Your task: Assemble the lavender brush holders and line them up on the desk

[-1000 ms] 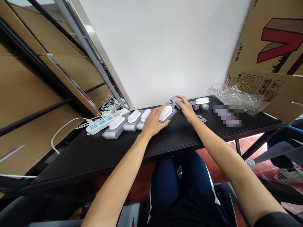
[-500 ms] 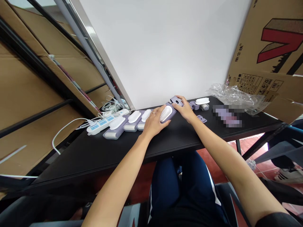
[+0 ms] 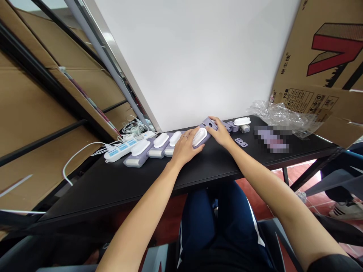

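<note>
My left hand (image 3: 184, 146) is wrapped over a lavender device with a white oval bristled brush head (image 3: 200, 136), steadying it on the table. My right hand (image 3: 219, 133) grips a lavender cover piece (image 3: 209, 123) with a small dark hole, at the far end of that device. The cover lies against the device body; whether it is locked on cannot be seen. Left of my left hand are similar lavender devices (image 3: 155, 151) with white oval tops, side by side. One of their white tops (image 3: 175, 138) is partly hidden by my fingers.
A white power strip (image 3: 120, 151) with tangled cables is at the left. To the right lie a loose lavender plate (image 3: 241, 142), another white oval head (image 3: 242, 121), a blurred purple patch and clear plastic wrap (image 3: 286, 115). A cardboard box (image 3: 309, 105) stands behind.
My right hand has brought the lavender cover down and slightly left, flatter against the device's end. My left hand has stayed in place on the device.
</note>
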`<state>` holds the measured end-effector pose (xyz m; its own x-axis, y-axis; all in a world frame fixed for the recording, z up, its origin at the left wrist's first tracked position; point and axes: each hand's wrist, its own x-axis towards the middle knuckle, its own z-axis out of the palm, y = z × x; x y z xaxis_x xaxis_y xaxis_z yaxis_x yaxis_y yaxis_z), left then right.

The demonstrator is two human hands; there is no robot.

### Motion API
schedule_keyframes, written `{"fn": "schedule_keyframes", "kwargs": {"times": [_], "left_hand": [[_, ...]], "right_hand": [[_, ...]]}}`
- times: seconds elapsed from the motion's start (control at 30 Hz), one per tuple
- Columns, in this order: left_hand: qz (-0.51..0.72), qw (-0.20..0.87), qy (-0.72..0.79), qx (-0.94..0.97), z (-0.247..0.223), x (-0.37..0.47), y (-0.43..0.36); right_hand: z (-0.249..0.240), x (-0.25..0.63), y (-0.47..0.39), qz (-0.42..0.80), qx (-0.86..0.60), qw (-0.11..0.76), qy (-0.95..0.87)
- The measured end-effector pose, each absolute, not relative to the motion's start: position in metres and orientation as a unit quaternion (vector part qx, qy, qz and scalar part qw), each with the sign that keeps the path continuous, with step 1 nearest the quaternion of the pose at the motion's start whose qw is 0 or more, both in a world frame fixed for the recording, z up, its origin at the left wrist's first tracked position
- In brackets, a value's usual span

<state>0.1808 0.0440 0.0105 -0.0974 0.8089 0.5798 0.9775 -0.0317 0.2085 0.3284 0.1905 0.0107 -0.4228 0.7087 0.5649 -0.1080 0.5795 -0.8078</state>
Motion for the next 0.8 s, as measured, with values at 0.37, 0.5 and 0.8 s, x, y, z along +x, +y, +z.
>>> {"fn": "schedule_keyframes", "kwargs": {"times": [0.37, 0.5, 0.8], "left_hand": [[-0.291, 0.152, -0.683, -0.652, 0.0098, 0.1812, 0.0437], [-0.297, 0.147, -0.683, -0.651, 0.0087, 0.1824, 0.046], [-0.262, 0.109, -0.727, -0.626, 0.0091, 0.1889, 0.0508]], "right_hand": [[0.0057, 0.3279, 0.1892, 0.428, -0.204, 0.462, -0.749], [0.0068, 0.3287, 0.1881, 0.438, -0.219, 0.457, -0.742], [0.012, 0.3353, 0.1855, 0.277, -0.386, 0.418, -0.774]]}}
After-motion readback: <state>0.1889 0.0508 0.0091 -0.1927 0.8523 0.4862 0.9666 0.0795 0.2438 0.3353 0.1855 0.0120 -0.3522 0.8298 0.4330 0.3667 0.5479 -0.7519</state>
